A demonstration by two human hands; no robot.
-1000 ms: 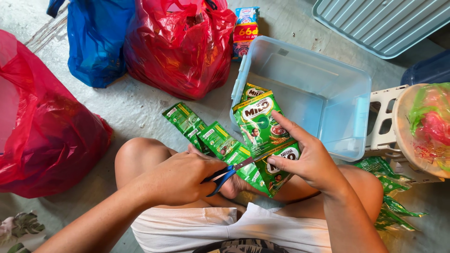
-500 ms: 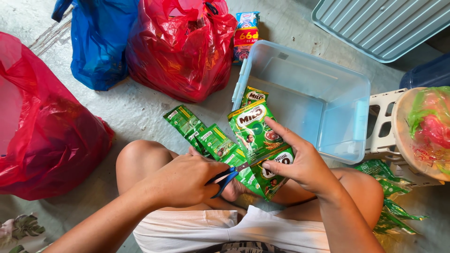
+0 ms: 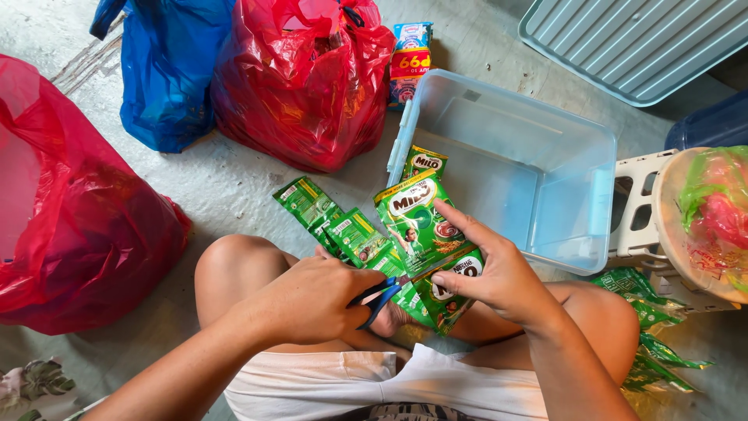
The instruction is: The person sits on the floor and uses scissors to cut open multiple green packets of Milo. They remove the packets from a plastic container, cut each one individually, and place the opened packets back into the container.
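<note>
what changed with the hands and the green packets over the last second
The right hand slid the strip of green packets slightly down and left, further into the scissors held by the left hand. Neither hand let go of anything. The clear plastic box, red bags and blue bag stayed where they were.

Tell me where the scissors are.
The scissors are low in the middle of the head view, in the left hand, blades across the green sachet strip held by the right hand.
</note>
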